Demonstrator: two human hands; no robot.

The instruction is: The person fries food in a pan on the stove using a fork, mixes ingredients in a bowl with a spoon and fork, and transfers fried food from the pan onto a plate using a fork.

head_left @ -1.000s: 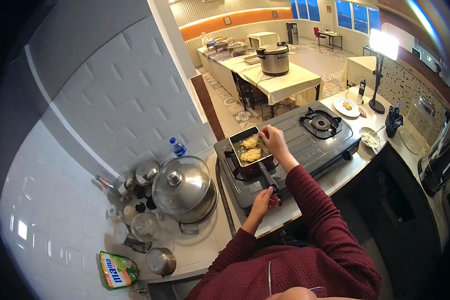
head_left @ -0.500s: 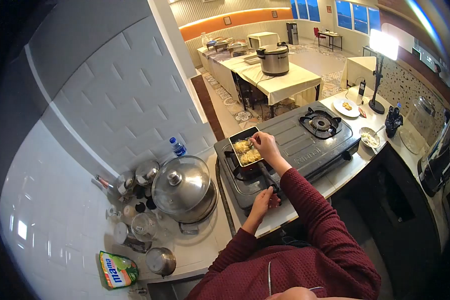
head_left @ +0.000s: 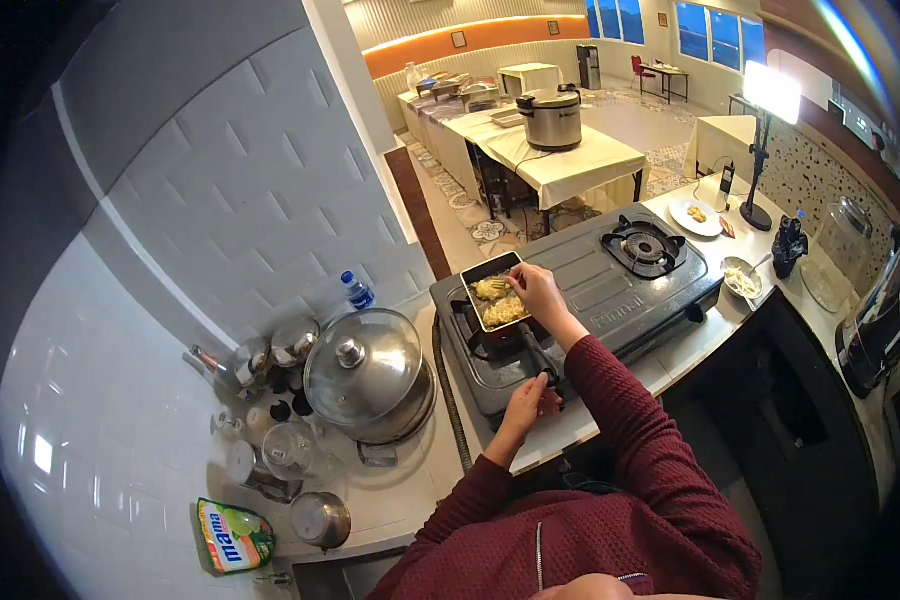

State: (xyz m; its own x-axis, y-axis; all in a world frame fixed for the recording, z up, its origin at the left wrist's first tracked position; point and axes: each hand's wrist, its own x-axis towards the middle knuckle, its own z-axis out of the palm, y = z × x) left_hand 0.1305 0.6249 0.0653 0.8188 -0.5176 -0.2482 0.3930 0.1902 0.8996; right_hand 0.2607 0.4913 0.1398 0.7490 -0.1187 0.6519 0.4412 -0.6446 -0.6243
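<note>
A small rectangular pan (head_left: 477, 272) sits over the left burner of the grey gas stove (head_left: 570, 262). Two golden fried pieces lie in it, the nearer one (head_left: 504, 311) larger than the farther one (head_left: 488, 288). My left hand (head_left: 530, 402) is closed round the end of the pan's black handle (head_left: 538, 354). Over the pan's right edge, my right hand (head_left: 537, 290) pinches a fork whose tines touch the farther piece; most of the fork is hidden by the fingers.
Left of the stove stand a large lidded pot (head_left: 365, 375), a blue-capped bottle (head_left: 356, 290) and glassware. On the right are a second burner (head_left: 643, 248), a white plate with food (head_left: 695, 217), a bowl (head_left: 740, 278) and a lamp (head_left: 758, 170).
My right hand has moved left over the pan since a second ago, and the fork has come to the farther piece. My left hand stays on the handle. The view has shifted slightly.
</note>
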